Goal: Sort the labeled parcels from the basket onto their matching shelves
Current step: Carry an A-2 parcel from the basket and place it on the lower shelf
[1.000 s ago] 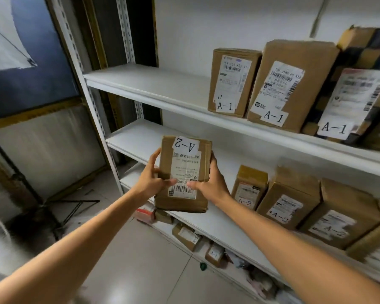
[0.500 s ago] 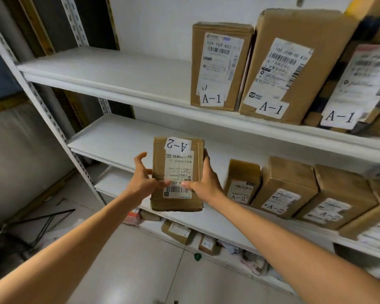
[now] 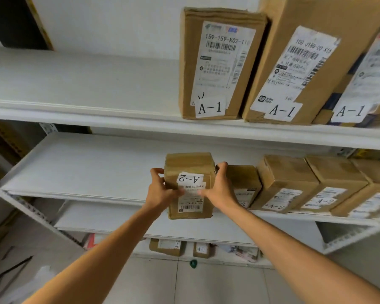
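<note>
Grip: your left hand (image 3: pixel 160 191) and right hand (image 3: pixel 217 189) clamp the brown cardboard A-2 parcel (image 3: pixel 190 185) | Where: at middle white shelf (image 3: pixel 86 172) edge | Handling: probably light, stiff; hold side faces.

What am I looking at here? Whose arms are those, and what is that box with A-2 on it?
The camera sits on a person's head, so you see their own bare arms reaching out. The left hand and right hand hold a brown parcel labeled A-2 in a two-handed grip, at the front of the middle shelf. Beside it stands a row of other A-2 parcels. The top shelf carries parcels marked A-1. So this parcel seems headed for its matching shelf.
</note>
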